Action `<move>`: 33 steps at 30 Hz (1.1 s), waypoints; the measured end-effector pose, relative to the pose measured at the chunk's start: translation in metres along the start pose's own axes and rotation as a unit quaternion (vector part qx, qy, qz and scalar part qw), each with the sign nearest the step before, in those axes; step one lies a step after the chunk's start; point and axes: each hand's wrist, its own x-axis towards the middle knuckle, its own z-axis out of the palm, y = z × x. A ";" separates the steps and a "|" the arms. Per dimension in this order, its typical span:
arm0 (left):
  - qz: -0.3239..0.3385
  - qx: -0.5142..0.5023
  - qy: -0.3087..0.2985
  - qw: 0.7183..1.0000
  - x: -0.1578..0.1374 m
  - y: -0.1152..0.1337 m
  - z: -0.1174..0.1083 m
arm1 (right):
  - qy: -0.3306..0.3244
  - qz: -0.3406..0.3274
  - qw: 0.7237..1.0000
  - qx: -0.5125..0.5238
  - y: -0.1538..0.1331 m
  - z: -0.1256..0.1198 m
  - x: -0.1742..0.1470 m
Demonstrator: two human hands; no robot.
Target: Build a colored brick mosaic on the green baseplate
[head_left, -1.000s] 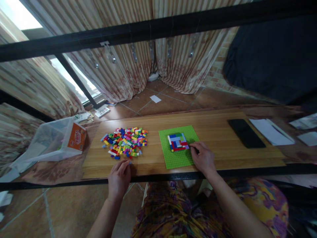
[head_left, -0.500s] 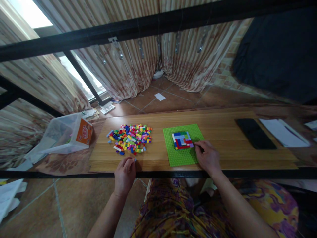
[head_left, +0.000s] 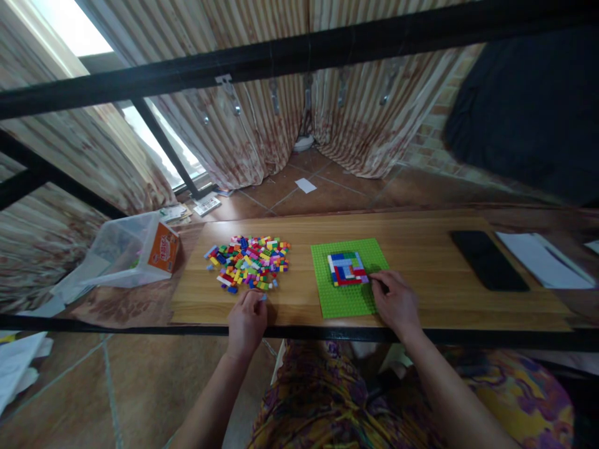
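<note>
Two hands reach over a wood-grain counter (head_left: 421,243). At left, the left hand (head_left: 248,319) has its fingers pinched on a small light-blue brick (head_left: 263,298) beside the loose bricks (head_left: 250,262). The right hand (head_left: 397,302) has its fingers nearly together at the right edge of the brick build (head_left: 346,268) on a green baseplate (head_left: 346,305); I cannot tell whether they grip anything. Far off, striped curtains (head_left: 262,137) meet a tiled floor (head_left: 346,190).
</note>
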 end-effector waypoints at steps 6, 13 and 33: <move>-0.058 -0.060 -0.063 0.995 0.008 0.001 -0.001 | 0.009 0.000 1.000 -0.003 0.002 0.002 -0.001; -0.056 -0.094 -0.101 0.989 0.009 0.005 -0.008 | 0.008 -0.003 1.000 0.007 0.002 0.001 -0.001; 0.116 -0.205 -0.149 0.960 0.049 0.125 0.034 | 0.003 0.013 1.000 0.022 -0.002 0.001 0.002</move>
